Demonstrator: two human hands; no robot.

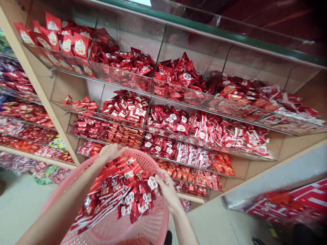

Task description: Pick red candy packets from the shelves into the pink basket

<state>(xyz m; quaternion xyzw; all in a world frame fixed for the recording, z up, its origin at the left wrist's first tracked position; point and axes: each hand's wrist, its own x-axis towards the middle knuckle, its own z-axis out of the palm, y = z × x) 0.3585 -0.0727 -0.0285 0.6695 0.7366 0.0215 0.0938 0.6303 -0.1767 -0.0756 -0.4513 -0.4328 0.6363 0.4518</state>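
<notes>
A pink plastic basket (150, 224) sits low in the middle, tilted toward me and heaped with small red wrapped sweets (120, 194). My left hand (111, 150) grips the basket's far rim, fingers curled over it. My right hand (166, 187) is at the basket's right rim, fingers pinched on one red-and-white sweet packet (152, 182) at the edge of the heap.
Slanted clear-fronted bins (178, 102) on wooden shelving hold piles of red sweets in several rows ahead. More shelves of mixed sweets (22, 112) stand to the left. Red boxes (301, 200) lie at the lower right on a pale floor.
</notes>
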